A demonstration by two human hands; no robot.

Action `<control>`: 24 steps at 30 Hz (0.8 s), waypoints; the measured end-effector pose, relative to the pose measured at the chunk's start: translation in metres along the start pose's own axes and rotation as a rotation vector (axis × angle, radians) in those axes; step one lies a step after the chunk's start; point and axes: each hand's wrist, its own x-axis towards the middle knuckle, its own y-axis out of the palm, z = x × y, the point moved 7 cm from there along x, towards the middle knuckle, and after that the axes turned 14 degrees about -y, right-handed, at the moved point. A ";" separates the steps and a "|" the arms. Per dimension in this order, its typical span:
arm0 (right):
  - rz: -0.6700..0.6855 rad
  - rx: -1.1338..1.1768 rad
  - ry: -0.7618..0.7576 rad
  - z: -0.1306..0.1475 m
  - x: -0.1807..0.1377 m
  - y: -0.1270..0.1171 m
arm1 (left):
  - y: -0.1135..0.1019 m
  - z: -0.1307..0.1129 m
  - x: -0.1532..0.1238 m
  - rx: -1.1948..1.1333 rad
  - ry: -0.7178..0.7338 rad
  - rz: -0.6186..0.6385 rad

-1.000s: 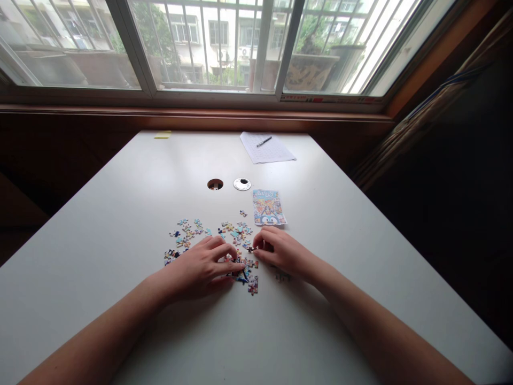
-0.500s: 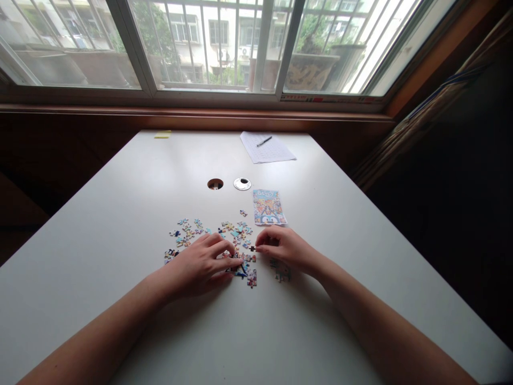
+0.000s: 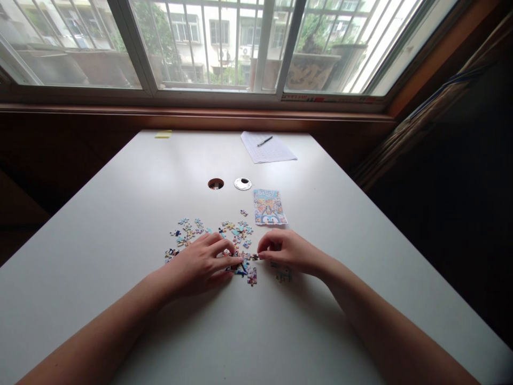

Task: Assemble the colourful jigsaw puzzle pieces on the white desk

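My right hand [image 3: 286, 249] pinches a small dark jigsaw piece [image 3: 255, 257] between thumb and forefinger, at the right edge of a joined patch of puzzle [image 3: 241, 268]. Whether the piece is locked into the patch I cannot tell. My left hand [image 3: 208, 262] lies over the patch with its fingers spread, fingertips resting on it and hiding part of it. A pinkish piece [image 3: 252, 276] sits at the patch's lower right. Several pieces [image 3: 282, 274] lie in shadow just below my right hand.
Loose jigsaw pieces [image 3: 187, 231] are scattered beyond my left hand, with more [image 3: 240, 230] ahead. A colourful picture sheet [image 3: 270, 207] lies past my right hand. Farther back are a cable hole [image 3: 215, 184], its silver cover [image 3: 242, 184], and paper [image 3: 272, 152] with a pen [image 3: 265, 141].
My right hand has brought the dark piece slightly down toward me, against the patch's right side. My left hand has stayed in place.
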 end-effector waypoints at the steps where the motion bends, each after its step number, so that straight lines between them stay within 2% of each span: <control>1: 0.003 -0.004 -0.001 0.001 0.000 0.000 | 0.000 0.000 0.000 0.003 -0.001 0.002; 7: 0.026 -0.063 -0.052 0.007 0.001 0.001 | 0.002 0.001 0.000 0.003 -0.010 0.037; 14: -0.012 -0.026 -0.011 0.005 0.001 0.000 | -0.001 0.000 -0.001 -0.003 -0.006 0.040; 24: 0.024 -0.057 -0.011 0.008 -0.001 0.000 | -0.002 -0.002 0.000 0.001 0.006 0.022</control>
